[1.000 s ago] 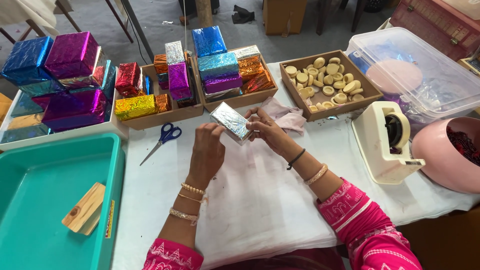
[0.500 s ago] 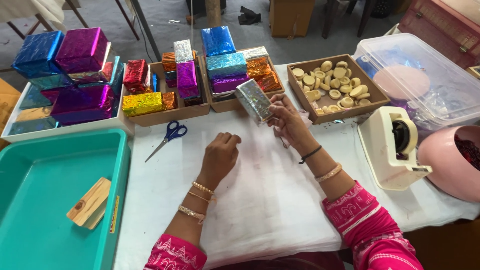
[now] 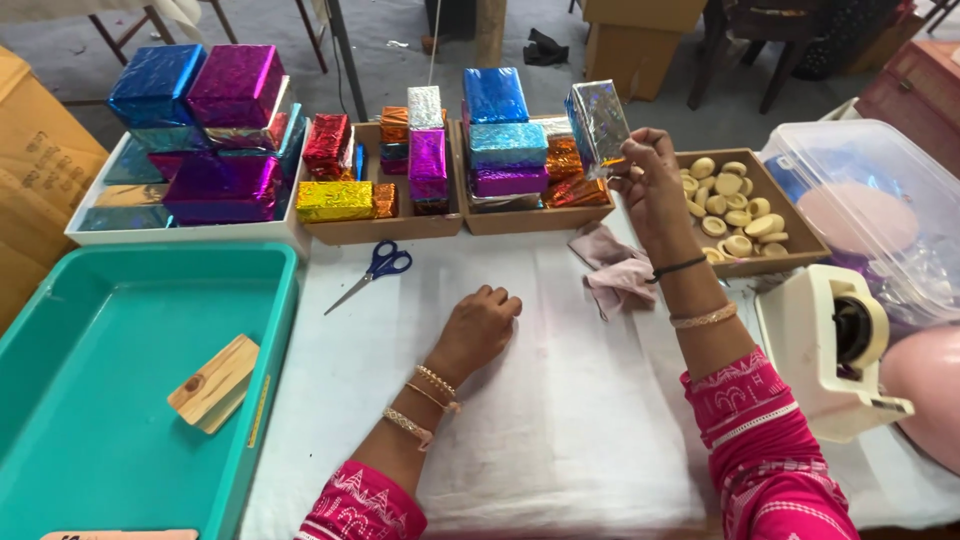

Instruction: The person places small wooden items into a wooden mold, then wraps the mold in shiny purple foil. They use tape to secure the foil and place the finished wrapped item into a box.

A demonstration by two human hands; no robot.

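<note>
Foil-wrapped boxes stacked in trays along the table's far edge.
White tray [image 3: 180, 232]: blue, magenta boxes; wooden trays [image 3: 400, 228]: smaller red, gold, purple ones. Right hand [image 3: 650, 185] pinches silver foil-wrapped box [image 3: 598, 125], raised above trays. Left hand [image 3: 482, 325] loosely curled, empty, on white cloth [image 3: 560, 420].

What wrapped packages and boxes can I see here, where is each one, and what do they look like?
Silver foil packet: held up in the right hand, shiny rectangular block.
Blue and purple boxes: stacked in the white tray, far left.
Gold packet: left wooden tray, small brick.
Blue packet: top of the middle tray's pile.
Cardboard carton: on the floor behind, brown.
</note>
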